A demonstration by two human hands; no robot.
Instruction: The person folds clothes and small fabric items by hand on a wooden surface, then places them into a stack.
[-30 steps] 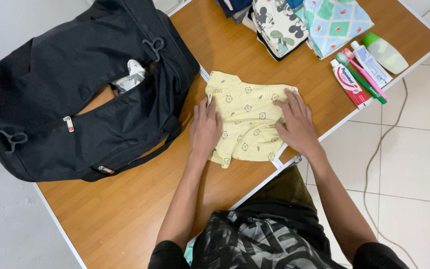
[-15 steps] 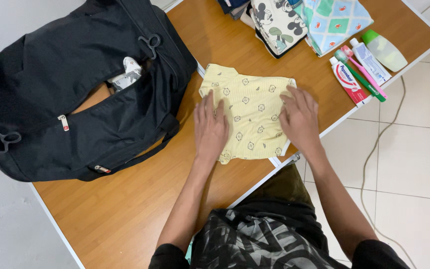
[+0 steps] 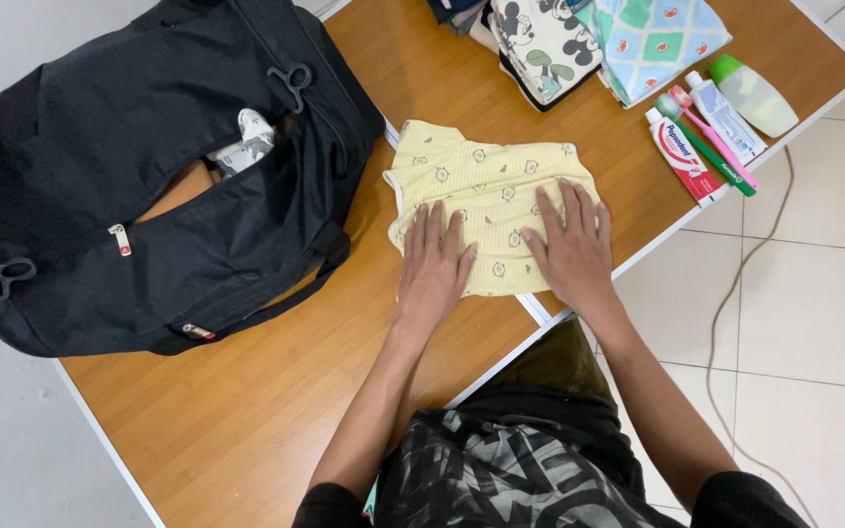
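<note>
Both hands lay flat, fingers spread and gripping nothing: the left hand (image 3: pixel 432 269) and right hand (image 3: pixel 572 249) pressed the folded yellow shirt (image 3: pixel 486 200) on the wooden table (image 3: pixel 246 411), at 3 o'clock from the black duffel bag (image 3: pixel 139 186). Smoothing it well probably called for even palm pressure, sweeping from centre towards the edges so the fold stayed square.

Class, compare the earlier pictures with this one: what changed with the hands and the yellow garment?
Both hands, left hand and right hand, slid from the sides of the yellow garment onto its near half, pressing flat; the garment now lies folded shorter. The black bag, folded clothes and toiletries stayed put.
</note>
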